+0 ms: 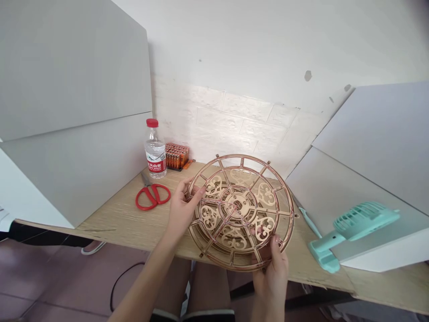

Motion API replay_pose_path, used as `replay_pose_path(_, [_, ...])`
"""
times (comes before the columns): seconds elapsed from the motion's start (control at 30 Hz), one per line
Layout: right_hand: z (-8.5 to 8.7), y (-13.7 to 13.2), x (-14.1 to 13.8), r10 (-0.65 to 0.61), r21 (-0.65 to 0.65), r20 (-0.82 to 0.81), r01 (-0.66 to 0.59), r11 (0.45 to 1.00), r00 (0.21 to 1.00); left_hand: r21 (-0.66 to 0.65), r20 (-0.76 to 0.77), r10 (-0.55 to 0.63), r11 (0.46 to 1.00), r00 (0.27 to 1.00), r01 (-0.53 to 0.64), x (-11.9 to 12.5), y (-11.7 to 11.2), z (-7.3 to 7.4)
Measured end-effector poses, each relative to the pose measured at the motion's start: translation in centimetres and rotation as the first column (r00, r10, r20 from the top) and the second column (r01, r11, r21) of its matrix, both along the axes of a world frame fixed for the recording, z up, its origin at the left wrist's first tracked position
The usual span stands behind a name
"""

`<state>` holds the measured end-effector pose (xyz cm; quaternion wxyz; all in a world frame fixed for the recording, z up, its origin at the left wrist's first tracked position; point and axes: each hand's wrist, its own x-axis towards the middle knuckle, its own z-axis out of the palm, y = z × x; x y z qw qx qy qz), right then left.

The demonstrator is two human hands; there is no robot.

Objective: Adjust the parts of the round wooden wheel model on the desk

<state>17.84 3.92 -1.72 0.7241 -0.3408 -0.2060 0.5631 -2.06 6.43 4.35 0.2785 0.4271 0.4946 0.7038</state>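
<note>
A round openwork frame (238, 203), gold-brown with spokes, concentric rings and scroll-shaped inserts, is held tilted over the front part of the table. My left hand (187, 199) is closed on its left rim, thumb on the near face and fingers behind. At the lower right, my right hand (273, 261) grips the rim, its thumb on top and some fingers showing through the gaps. Small tabs stick out around the outer ring, and thin reddish wire-like strands run along the spokes. More rings show beneath the frame; whether they are part of it I cannot tell.
Red-handled scissors (153, 197) lie left of the frame. Behind them stand a water bottle (156, 154) with a red cap and a block of orange batteries (176, 155). A mint-green handheld fan (348, 230) is at the right. Grey-white panels (110, 165) flank the wooden table (124, 226).
</note>
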Motion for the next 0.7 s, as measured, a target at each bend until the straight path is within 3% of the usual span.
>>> replay_pose_path(0.27, [0.2,0.1,-0.1,0.003,-0.009,-0.078,-0.004,1.0,0.997,0.026,-0.042,0.017,1.0,0.999,-0.016,0.1,-0.2,0.2])
replay_pose_path(0.53, [0.2,0.2,-0.4,0.006,-0.017,-0.054,-0.007,1.0,0.999,0.066,-0.041,0.006,0.998,0.999,-0.004,-0.1,0.0,-0.2])
replay_pose_path(0.7, [0.4,0.5,-0.8,0.055,0.019,-0.018,-0.054,0.998,0.998,0.101,-0.046,0.082,0.992,0.996,-0.077,-0.6,0.8,-0.7])
